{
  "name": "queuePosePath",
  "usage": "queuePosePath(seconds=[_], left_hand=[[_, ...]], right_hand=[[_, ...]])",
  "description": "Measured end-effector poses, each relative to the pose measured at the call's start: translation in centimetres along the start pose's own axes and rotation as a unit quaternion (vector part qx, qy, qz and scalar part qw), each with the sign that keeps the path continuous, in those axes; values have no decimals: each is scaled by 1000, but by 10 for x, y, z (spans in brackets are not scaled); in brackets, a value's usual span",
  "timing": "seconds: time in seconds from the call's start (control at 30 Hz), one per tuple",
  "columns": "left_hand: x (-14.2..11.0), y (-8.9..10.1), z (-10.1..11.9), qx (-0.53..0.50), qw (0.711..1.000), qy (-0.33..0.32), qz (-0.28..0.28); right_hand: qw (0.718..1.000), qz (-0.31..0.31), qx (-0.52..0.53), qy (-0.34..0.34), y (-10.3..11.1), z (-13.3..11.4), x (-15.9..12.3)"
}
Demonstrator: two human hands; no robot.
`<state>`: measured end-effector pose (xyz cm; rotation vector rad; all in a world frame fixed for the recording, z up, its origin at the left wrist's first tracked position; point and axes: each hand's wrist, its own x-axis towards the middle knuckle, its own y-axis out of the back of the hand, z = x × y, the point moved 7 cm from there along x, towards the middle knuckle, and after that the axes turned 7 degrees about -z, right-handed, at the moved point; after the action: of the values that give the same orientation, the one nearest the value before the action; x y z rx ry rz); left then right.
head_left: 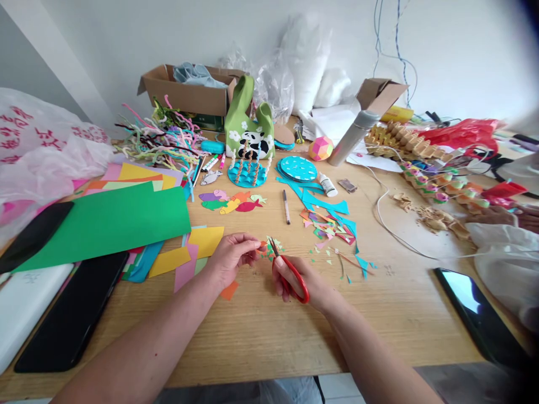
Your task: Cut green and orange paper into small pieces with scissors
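My right hand [290, 275] is closed round the handles of red scissors [302, 287], whose narrow blades point up and away from me. Just left of the blade tips, my left hand [236, 255] pinches a small piece of orange paper [261, 246], partly hidden by the fingers. Tiny green paper scraps [275, 245] lie beneath the blades. Under my left wrist rests an orange paper offcut [229, 290]. Beyond my hands, several coloured paper fish [229, 203] are laid out in a group, and a pen [286, 206] lies to their right.
Green card [126, 221] and other coloured sheets cover the left side, near a black phone [71, 320]. Blue paper scraps [322, 202], a glue bottle [327, 185] and a grey flask [353, 137] stand or lie right of centre. Another person's hand [497, 215] shows at far right.
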<state>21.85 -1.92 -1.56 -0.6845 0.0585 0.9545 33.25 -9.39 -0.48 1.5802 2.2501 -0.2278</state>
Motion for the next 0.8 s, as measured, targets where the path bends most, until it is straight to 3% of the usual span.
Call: queuePosePath(seconds=[0.43,0.8], left_hand=[[-6,-4,-8,-76,995,-23,55],[-7,-6,-17,-99,993,-37,59]], right_hand=[[1000,12,-21,18,-9,1,4],[1000,20,-1,17,-11,2,7]])
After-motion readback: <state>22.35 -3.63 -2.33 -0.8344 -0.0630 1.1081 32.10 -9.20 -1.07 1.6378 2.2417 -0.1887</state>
